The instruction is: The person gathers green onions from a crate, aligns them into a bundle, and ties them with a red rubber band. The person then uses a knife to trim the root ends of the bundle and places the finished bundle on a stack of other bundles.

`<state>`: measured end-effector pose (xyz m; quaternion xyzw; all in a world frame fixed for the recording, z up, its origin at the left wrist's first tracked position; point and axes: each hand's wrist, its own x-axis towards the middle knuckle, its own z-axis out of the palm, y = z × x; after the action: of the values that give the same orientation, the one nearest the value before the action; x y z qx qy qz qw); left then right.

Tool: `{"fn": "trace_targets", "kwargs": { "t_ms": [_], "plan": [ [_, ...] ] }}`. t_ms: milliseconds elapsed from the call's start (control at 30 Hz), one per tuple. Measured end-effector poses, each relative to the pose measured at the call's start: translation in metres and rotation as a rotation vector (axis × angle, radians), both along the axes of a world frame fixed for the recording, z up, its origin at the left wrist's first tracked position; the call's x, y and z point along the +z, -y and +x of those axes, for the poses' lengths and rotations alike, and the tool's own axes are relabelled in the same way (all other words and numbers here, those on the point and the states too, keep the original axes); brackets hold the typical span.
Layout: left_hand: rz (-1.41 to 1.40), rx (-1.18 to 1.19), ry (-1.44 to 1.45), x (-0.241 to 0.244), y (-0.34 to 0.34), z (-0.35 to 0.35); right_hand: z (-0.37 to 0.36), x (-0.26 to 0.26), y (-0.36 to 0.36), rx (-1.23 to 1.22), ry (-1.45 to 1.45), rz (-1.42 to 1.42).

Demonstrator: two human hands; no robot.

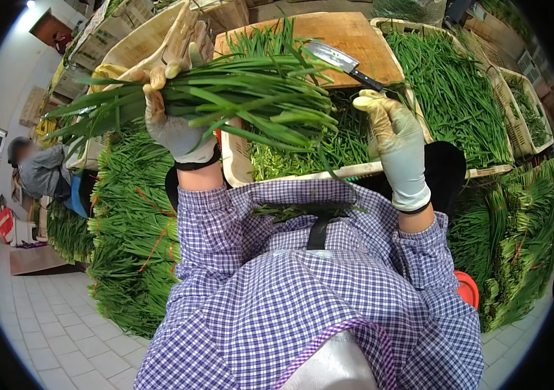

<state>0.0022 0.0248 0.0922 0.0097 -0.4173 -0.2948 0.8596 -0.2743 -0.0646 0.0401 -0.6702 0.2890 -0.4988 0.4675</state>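
My left hand [174,112], in a stained white glove, grips a thick bunch of green garlic chives [257,97] from below. The bunch lies sideways above a cream plastic crate [235,161] holding cut green pieces. My right hand [394,141], also gloved, is at the crate's right side, apart from the bunch. Its fingers are curled; whether anything thin is between them is unclear. Just above it is the black handle of a cleaver [335,56], which rests on a wooden cutting board [369,36]. More chives [262,41] lie on the board, partly hidden by the bunch.
A crate of loose chives [447,92] stands at the right. Tied bundles [133,234] are stacked at my left, with more bundles [516,243] at my right, near a red plastic object [467,290]. Another person [45,168] is at the far left by stacked crates [106,44].
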Motion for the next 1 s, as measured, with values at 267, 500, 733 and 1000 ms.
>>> {"fn": "trace_targets", "kwargs": {
  "t_ms": [267,500,733,1000],
  "plan": [
    [-0.111,-0.238,0.1,0.008,0.005,-0.03,0.051,0.022,0.019,0.16,-0.403,-0.331],
    [-0.151,-0.199,0.162,0.006,0.001,-0.019,0.073,-0.011,0.014,-0.105,-0.694,-0.187],
    [-0.257,-0.223,0.139,0.009,-0.015,0.01,0.012,-0.077,0.073,-0.016,-0.426,-0.231],
    [-0.236,-0.327,0.348,0.009,-0.008,0.006,0.057,-0.006,0.013,0.013,-0.583,-0.214]
  ]
}}
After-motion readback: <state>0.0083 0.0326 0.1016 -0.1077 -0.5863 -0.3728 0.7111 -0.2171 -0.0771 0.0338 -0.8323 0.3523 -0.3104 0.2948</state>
